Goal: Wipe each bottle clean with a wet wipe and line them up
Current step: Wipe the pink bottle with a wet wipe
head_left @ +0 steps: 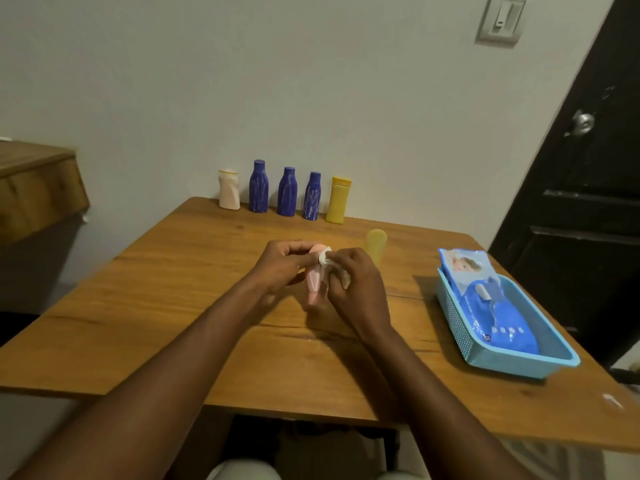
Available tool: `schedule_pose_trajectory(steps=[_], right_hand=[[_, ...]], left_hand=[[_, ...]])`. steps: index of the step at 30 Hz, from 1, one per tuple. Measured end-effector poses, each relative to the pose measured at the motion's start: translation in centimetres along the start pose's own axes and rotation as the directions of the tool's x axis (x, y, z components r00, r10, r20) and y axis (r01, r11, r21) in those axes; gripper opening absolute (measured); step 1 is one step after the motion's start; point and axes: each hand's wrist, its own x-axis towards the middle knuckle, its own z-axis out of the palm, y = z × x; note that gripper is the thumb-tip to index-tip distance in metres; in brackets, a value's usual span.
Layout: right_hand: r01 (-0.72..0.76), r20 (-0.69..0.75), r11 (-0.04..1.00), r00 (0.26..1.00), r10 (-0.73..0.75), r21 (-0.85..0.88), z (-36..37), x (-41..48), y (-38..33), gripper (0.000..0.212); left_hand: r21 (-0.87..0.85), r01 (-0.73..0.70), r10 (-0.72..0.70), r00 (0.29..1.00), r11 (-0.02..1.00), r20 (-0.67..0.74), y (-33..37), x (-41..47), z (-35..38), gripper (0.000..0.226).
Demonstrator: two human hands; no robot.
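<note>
My left hand (282, 268) grips a small pink bottle (314, 284) above the middle of the wooden table (156, 289). My right hand (356, 289) pinches a white wet wipe (327, 259) against the bottle's upper part. Along the table's far edge stands a row of five bottles: a pale pink one (228, 189), three blue ones (258, 187) (287, 192) (312, 196) and a yellow one (338, 200). Another yellow bottle (375, 245) stands alone just behind my right hand, partly hidden by it.
A light blue basket (512, 362) at the table's right side holds blue packs of wet wipes (495, 320). A dark door (588, 202) is at the right, a wooden cabinet (34, 188) at the left. A small white scrap (612, 400) lies near the right front corner.
</note>
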Motion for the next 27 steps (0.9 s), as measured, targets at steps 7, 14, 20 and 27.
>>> schedule_pose_trajectory(steps=[7,14,20,27], right_hand=[[0.031,0.11,0.997,0.994,-0.023,-0.071,0.5,1.0,1.4,0.028],[0.007,0.12,1.0,0.993,-0.004,-0.023,2.3,3.3,2.6,0.03],[0.014,0.173,1.0,0.985,-0.011,-0.012,3.3,3.3,2.4,0.031],[0.063,0.294,0.998,0.954,-0.056,-0.015,2.7,2.2,2.1,0.031]], left_hand=[[-0.062,0.017,-0.017,1.0,0.998,-0.002,-1.3,1.9,-0.4,0.025],[-0.105,0.02,-0.021,1.0,0.994,-0.014,-1.9,4.6,-1.3,0.019],[-0.196,0.014,-0.026,0.998,0.98,-0.061,-2.7,6.3,-2.0,0.018],[-0.215,-0.006,-0.018,0.994,0.977,-0.11,-2.7,6.6,-1.9,0.018]])
